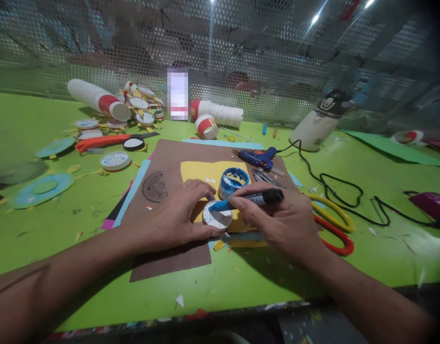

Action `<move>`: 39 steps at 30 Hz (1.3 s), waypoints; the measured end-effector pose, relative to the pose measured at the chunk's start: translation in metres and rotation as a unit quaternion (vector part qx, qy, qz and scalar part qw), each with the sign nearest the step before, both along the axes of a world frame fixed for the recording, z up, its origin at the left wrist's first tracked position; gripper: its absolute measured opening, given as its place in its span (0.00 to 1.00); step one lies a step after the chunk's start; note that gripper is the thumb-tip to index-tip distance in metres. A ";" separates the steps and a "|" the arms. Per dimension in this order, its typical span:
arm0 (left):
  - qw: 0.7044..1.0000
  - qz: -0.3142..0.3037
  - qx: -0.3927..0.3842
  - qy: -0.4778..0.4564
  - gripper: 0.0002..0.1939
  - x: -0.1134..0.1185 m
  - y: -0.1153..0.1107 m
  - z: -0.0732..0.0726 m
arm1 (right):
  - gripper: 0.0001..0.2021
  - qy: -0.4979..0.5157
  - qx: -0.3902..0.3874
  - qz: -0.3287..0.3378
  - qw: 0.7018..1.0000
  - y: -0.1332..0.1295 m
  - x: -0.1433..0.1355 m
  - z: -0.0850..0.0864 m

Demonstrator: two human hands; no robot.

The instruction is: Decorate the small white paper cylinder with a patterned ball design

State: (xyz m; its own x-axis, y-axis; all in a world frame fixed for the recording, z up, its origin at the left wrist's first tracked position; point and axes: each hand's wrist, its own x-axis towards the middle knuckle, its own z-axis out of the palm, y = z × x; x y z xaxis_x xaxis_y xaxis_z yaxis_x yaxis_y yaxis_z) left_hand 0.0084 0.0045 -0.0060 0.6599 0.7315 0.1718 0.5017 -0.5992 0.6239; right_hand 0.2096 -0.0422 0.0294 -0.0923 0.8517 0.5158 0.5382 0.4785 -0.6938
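A small white disc (220, 220) with blue dots and dark dividing lines lies over yellow paper (191, 172) at the centre. My left hand (180, 212) grips the disc's edge between thumb and fingers. In my right hand (282, 222) is a blue marker (258, 198) with a black end, its tip touching the disc's upper left part. Just behind the disc stands an open jar (234, 181) with blue paint on its rim. Brown paper (170, 153) is spread beneath.
A blue glue gun (259, 157) and its black cord lie at the right, near scissors with red and yellow handles (344, 243). Paper cups (98, 100), decorated discs (115, 161) and an orange-handled cutter (103, 142) are at the left; a bottle (316, 124) stands behind.
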 end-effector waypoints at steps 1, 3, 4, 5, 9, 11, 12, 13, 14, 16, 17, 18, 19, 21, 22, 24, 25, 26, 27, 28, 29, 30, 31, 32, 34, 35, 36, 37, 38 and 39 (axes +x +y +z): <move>1.000 0.001 -0.001 0.002 0.22 0.000 0.000 0.000 | 0.07 0.014 0.002 -0.011 1.000 0.000 0.001 -0.001; 1.000 0.001 -0.001 0.005 0.23 0.000 0.001 0.000 | 0.08 0.036 0.008 -0.035 0.999 0.001 0.003 -0.002; 1.000 0.001 -0.001 0.004 0.23 0.000 0.001 0.000 | 0.09 0.040 0.008 -0.042 0.998 0.001 0.003 -0.003; 1.000 0.000 0.000 0.004 0.24 0.000 0.001 0.000 | 0.09 0.041 0.006 -0.045 0.998 0.001 0.004 -0.003; 1.000 -0.001 -0.005 0.012 0.24 0.000 0.002 0.000 | 0.09 0.028 -0.017 -0.038 0.999 0.001 0.003 -0.003; 1.000 -0.002 -0.004 0.014 0.24 0.000 0.002 0.001 | 0.09 0.026 -0.018 -0.032 0.999 0.001 0.002 -0.003; 1.000 -0.001 -0.002 0.013 0.24 0.000 0.002 0.001 | 0.09 0.026 -0.018 -0.028 0.999 0.002 0.001 -0.003; 1.000 -0.001 -0.001 0.013 0.24 0.001 0.002 0.001 | 0.08 0.027 -0.016 -0.025 0.999 0.002 0.001 -0.004; 1.000 0.000 -0.002 0.013 0.24 0.001 0.001 0.001 | 0.08 0.027 -0.013 -0.023 0.999 0.003 0.001 -0.004; 1.000 0.001 -0.004 0.011 0.24 0.001 0.001 0.002 | 0.07 0.027 -0.003 -0.020 0.999 0.003 0.001 -0.005; 1.000 0.002 -0.005 0.011 0.24 0.001 0.001 0.002 | 0.07 0.026 0.001 -0.017 1.000 0.003 0.001 -0.005; 1.000 0.002 -0.005 0.010 0.24 0.001 0.001 0.002 | 0.08 0.025 0.002 -0.016 1.000 0.003 0.001 -0.005; 1.000 0.002 -0.004 0.008 0.24 0.001 0.001 0.002 | 0.08 0.024 0.001 -0.016 1.000 0.003 0.001 -0.005; 1.000 0.001 -0.001 0.007 0.24 0.000 0.001 0.002 | 0.08 0.024 -0.005 -0.015 1.000 0.003 0.001 -0.005; 1.000 0.002 0.001 0.007 0.24 0.000 0.001 0.002 | 0.08 0.025 -0.009 -0.013 1.000 0.003 0.001 -0.005; 1.000 0.002 0.000 0.008 0.24 0.000 0.001 0.001 | 0.08 0.034 -0.015 -0.004 0.999 0.003 0.001 -0.005; 1.000 0.003 -0.001 0.008 0.24 0.000 0.001 0.001 | 0.08 0.038 -0.017 0.002 0.999 0.003 0.001 -0.005; 1.000 0.003 -0.001 0.008 0.24 0.001 0.002 0.001 | 0.08 0.042 -0.018 0.005 0.999 0.003 0.000 -0.005; 1.000 0.002 0.000 0.008 0.24 0.001 0.002 0.001 | 0.08 0.043 -0.018 0.007 0.999 0.003 0.000 -0.005; 1.000 0.002 0.001 0.007 0.23 0.001 0.001 0.001 | 0.08 0.043 -0.017 0.007 0.999 0.004 0.000 -0.005; 1.000 0.002 0.003 0.007 0.23 0.001 0.001 0.001 | 0.08 0.043 -0.014 0.005 0.999 0.004 0.000 -0.005; 1.000 0.002 0.004 0.007 0.23 0.002 0.001 0.001 | 0.08 0.043 -0.011 0.002 0.999 0.004 -0.001 -0.005; 1.000 0.001 0.003 0.008 0.22 0.002 0.001 0.001 | 0.08 0.041 -0.007 -0.001 0.999 0.004 -0.001 -0.005; 1.000 0.001 0.003 0.008 0.22 0.002 0.001 0.001 | 0.08 0.039 -0.003 -0.003 0.999 0.004 -0.001 -0.004; 1.000 0.000 0.007 0.009 0.21 0.002 0.001 0.000 | 0.08 0.031 0.003 0.000 1.000 0.004 -0.002 -0.004; 1.000 -0.001 0.010 0.008 0.21 0.001 0.002 0.000 | 0.07 0.029 0.004 0.002 1.000 0.004 -0.002 -0.005; 1.000 -0.003 0.012 0.008 0.20 0.001 0.002 -0.001 | 0.07 0.027 0.002 0.006 1.000 0.004 -0.003 -0.005; 1.000 -0.005 0.015 0.008 0.20 0.001 0.002 -0.001 | 0.07 0.029 0.004 0.007 1.000 0.004 -0.003 -0.006; 1.000 -0.008 0.018 0.009 0.20 0.000 0.002 -0.002 | 0.07 0.032 0.006 0.006 0.999 0.004 -0.003 -0.007; 1.000 -0.010 0.020 0.009 0.20 0.000 0.003 -0.002 | 0.07 0.034 0.009 0.003 0.999 0.004 -0.003 -0.008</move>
